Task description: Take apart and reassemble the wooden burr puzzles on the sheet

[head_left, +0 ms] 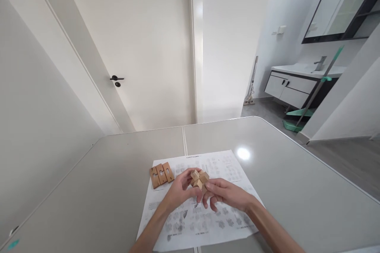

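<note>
Head view shows me the pale-brown, star-shaped wooden block point(199, 179) above the white printed paper point(208, 221), held by the curled left hand point(182, 188) and pinching right hand point(222, 192), probably light, stiff, best gripped at left and right ends.

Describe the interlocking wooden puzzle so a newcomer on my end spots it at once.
On the gray table lies a white printed sheet. Above it, held between the left hand and right hand, is the interlocking wooden puzzle. Its chunky, many-pointed shape sets it apart from the three flat, slotted wooden pieces nearby.
</note>
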